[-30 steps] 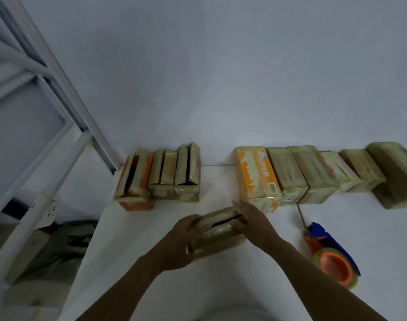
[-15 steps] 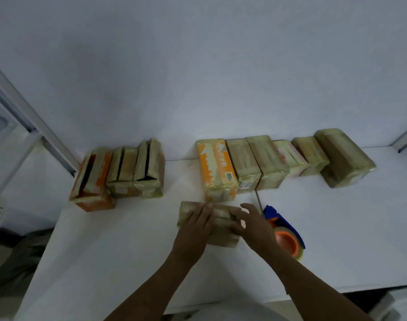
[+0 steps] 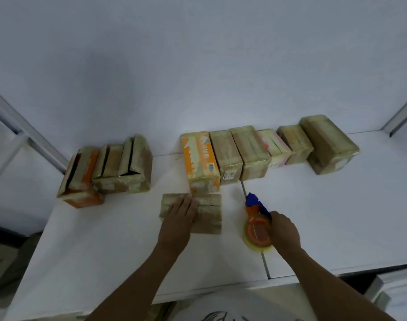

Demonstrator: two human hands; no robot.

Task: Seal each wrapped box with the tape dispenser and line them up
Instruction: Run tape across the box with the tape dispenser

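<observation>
A wrapped brown box lies flat on the white table, just in front of the row. My left hand presses flat on its top, fingers together. My right hand grips the tape dispenser, which has an orange reel, a blue head and a roll of clear tape, and rests on the table to the right of the box. A row of several taped boxes lines the wall, starting with an orange one. Three boxes with open dark gaps stand at the back left.
The wall stands right behind the rows. A metal frame slopes at the left, another post at the far right. The table's left edge drops off near the orange box at the left; its front edge runs just above my forearms.
My right hand left the box and moved right onto the tape dispenser. My left hand stayed flat on the box, which now lies still on the table.
</observation>
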